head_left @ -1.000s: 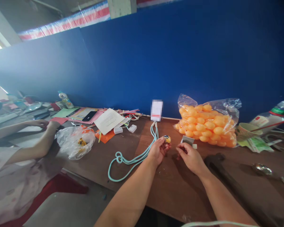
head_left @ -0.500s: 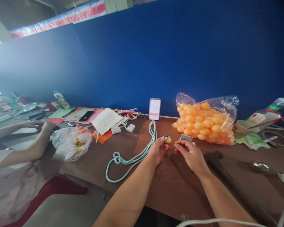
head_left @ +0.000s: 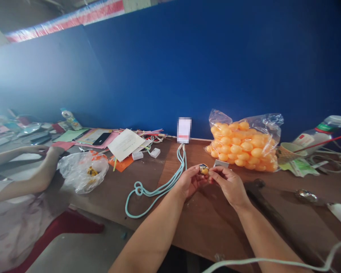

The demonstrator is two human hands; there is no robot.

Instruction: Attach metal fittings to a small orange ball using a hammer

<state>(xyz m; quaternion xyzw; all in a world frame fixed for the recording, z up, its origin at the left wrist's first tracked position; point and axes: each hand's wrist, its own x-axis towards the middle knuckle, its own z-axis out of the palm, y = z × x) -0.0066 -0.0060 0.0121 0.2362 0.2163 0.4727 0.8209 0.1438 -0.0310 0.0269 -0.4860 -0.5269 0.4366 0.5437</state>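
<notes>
Between the thumb and fingers of my left hand [head_left: 193, 181] is a small round shiny piece [head_left: 204, 169], metallic with a yellow-gold patch. My right hand [head_left: 226, 184] is closed in a pinch, its fingertips meeting the right side of that piece. Whatever lies inside the pinch is too small to make out. Just behind my right fingers is a small grey flat block [head_left: 221, 163], partly covered. The pale blue lanyard [head_left: 159, 194] lies left of my left hand and runs up to a white badge [head_left: 184, 129] against the blue partition.
A clear bag of orange balls [head_left: 244, 146] stands behind my right hand. To the right are a paper cup [head_left: 292, 150], a plastic bottle [head_left: 329, 129] and a shiny metallic piece [head_left: 306, 195]. Leftward are papers [head_left: 126, 144], a plastic bag [head_left: 81, 170] and another person's arm [head_left: 42, 176].
My right hand has come left, so its fingertips now touch the shiny piece. The piece has turned slightly in my left hand. The whole view has shifted a little.
</notes>
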